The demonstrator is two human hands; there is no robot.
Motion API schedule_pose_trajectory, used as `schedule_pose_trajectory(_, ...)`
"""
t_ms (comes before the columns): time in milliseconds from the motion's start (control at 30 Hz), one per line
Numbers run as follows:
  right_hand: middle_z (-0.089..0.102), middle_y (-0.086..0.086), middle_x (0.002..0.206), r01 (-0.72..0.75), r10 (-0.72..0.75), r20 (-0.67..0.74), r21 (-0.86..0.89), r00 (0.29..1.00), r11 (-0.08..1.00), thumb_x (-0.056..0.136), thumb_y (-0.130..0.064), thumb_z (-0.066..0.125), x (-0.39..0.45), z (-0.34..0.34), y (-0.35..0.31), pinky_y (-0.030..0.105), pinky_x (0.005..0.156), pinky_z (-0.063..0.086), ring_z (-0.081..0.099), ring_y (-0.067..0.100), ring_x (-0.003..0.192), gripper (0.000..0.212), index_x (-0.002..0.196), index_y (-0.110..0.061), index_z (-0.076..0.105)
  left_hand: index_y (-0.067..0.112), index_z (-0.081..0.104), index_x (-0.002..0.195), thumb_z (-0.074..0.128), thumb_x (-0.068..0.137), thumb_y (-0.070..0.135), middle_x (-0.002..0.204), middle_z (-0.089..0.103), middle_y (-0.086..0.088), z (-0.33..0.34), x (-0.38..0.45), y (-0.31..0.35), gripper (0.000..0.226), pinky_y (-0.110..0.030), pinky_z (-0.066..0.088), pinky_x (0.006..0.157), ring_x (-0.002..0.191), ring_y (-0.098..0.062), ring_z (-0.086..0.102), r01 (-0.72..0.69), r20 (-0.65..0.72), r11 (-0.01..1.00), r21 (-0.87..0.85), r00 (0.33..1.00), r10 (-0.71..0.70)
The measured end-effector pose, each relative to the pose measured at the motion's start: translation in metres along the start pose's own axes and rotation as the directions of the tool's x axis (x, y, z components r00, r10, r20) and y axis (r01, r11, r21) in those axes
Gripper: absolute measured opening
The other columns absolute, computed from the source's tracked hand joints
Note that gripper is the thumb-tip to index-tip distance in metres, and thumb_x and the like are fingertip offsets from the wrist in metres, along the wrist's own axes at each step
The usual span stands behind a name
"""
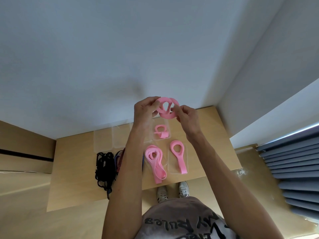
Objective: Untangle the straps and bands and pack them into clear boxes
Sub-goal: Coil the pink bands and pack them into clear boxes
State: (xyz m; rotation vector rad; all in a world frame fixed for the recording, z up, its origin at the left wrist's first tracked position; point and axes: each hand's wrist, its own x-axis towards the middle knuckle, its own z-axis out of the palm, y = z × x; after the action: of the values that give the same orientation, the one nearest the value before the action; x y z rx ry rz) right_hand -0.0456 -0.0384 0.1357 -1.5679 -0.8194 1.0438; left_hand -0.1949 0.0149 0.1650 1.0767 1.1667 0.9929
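Both hands are working a pink band [167,107] up in the air, above the far edge of the desk [214,135]. The left hand [144,110] is pinching the band's left loop, fingers curled onto it; the right hand [187,118] is pinching the right side the same way. To do this well, the hands should be easing the loops apart gently rather than tugging — a hard pull would likely tighten any twist — then flattening the band into a neat coil before it goes down.

Taking that band as the landmark, and going left to right: below and to its left, a black tangle of cord [104,167] is lying matte and knotted, next to striped bands [120,159]. Directly below, a small clear box [168,130] is holding a coiled pink band — flat, soft-looking webbing. Nearer the person, a long pink band [155,163] is lying looped, and just right of it another band [179,156] is sitting in a glossy clear box [170,163].
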Motion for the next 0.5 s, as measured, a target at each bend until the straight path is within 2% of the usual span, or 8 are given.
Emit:
schedule_pose_trajectory(67, 0.059, 0.031, 0.08, -0.043, 0.043, -0.023, -0.027, 0.999, 0.999, 0.098, -0.031, 0.061, 0.0, 0.0, 0.004, 0.037, 0.064, 0.037, 0.044, 0.02, 0.067, 0.044, 0.082, 0.01, 0.063, 0.016, 0.075, 0.094, 0.063, 0.093, 0.0, 0.084, 0.075, 0.001, 0.003, -0.001, 0.003, 0.02, -0.031, 0.061, 0.076, 0.082, -0.013, 0.072, -0.064, -0.008, 0.997, 0.039, 0.998, 0.064)
schedule_pose_trajectory(133, 0.067, 0.016, 0.074, -0.088, 0.083, -0.069, -0.064, 0.994, 0.994, 0.098, -0.028, 0.061, 0.0, 0.0, 0.012, 0.036, 0.062, 0.041, 0.048, 0.017, 0.064, 0.036, 0.076, -0.001, 0.068, 0.014, 0.075, 0.097, 0.061, 0.096, 0.0, 0.081, 0.073, 0.003, 0.006, -0.002, 0.005, 0.02, -0.034, 0.061, 0.079, 0.079, -0.012, 0.07, -0.106, -0.032, 0.993, 0.055, 0.994, 0.108)
schedule_pose_trajectory(200, 0.074, 0.009, 0.08, -0.143, 0.131, -0.126, -0.093, 0.983, 0.985, 0.096, -0.023, 0.062, 0.0, -0.003, 0.023, 0.036, 0.064, 0.048, 0.057, 0.018, 0.066, 0.029, 0.071, -0.008, 0.068, 0.008, 0.074, 0.102, 0.06, 0.098, 0.003, 0.078, 0.069, 0.003, 0.006, -0.001, 0.008, 0.016, -0.036, 0.059, 0.076, 0.074, -0.011, 0.066, -0.12, -0.06, 0.992, 0.049, 0.991, 0.123)
schedule_pose_trajectory(300, 0.067, 0.017, 0.076, -0.265, 0.247, -0.133, -0.145, 0.96, 0.953, 0.091, -0.018, 0.065, -0.002, -0.012, 0.043, 0.036, 0.065, 0.044, 0.054, 0.023, 0.069, 0.03, 0.079, 0.009, 0.067, 0.0, 0.072, 0.109, 0.06, 0.098, 0.004, 0.075, 0.068, 0.002, 0.003, 0.001, 0.016, 0.017, -0.031, 0.057, 0.067, 0.066, -0.012, 0.061, -0.113, -0.031, 0.992, 0.063, 0.993, 0.116)
schedule_pose_trajectory(367, 0.059, 0.018, 0.072, -0.348, 0.331, -0.131, -0.146, 0.935, 0.926, 0.089, -0.018, 0.066, -0.004, -0.016, 0.056, 0.036, 0.064, 0.041, 0.049, 0.022, 0.069, 0.035, 0.082, 0.016, 0.064, 0.0, 0.072, 0.109, 0.06, 0.097, 0.003, 0.076, 0.068, -0.002, 0.002, 0.001, 0.021, 0.018, -0.035, 0.056, 0.065, 0.063, -0.014, 0.058, -0.123, 0.006, 0.99, 0.071, 0.992, 0.123)
schedule_pose_trajectory(433, 0.061, 0.02, 0.074, -0.412, 0.398, -0.16, -0.069, 0.903, 0.908, 0.089, -0.017, 0.065, -0.006, -0.022, 0.064, 0.036, 0.062, 0.04, 0.049, 0.023, 0.068, 0.03, 0.078, 0.011, 0.066, 0.004, 0.073, 0.106, 0.061, 0.096, 0.004, 0.077, 0.069, -0.003, 0.005, 0.002, 0.023, 0.016, -0.036, 0.056, 0.064, 0.062, -0.015, 0.059, -0.129, -0.005, 0.989, 0.066, 0.992, 0.13)
schedule_pose_trajectory(500, 0.056, 0.016, 0.073, -0.444, 0.436, -0.191, -0.003, 0.88, 0.896, 0.089, -0.018, 0.065, -0.005, -0.028, 0.069, 0.034, 0.06, 0.037, 0.048, 0.023, 0.07, 0.024, 0.074, 0.001, 0.064, 0.009, 0.074, 0.103, 0.063, 0.095, 0.006, 0.077, 0.07, -0.001, 0.007, 0.002, 0.021, 0.013, -0.036, 0.056, 0.063, 0.061, -0.015, 0.06, -0.121, -0.065, 0.991, 0.052, 0.99, 0.125)
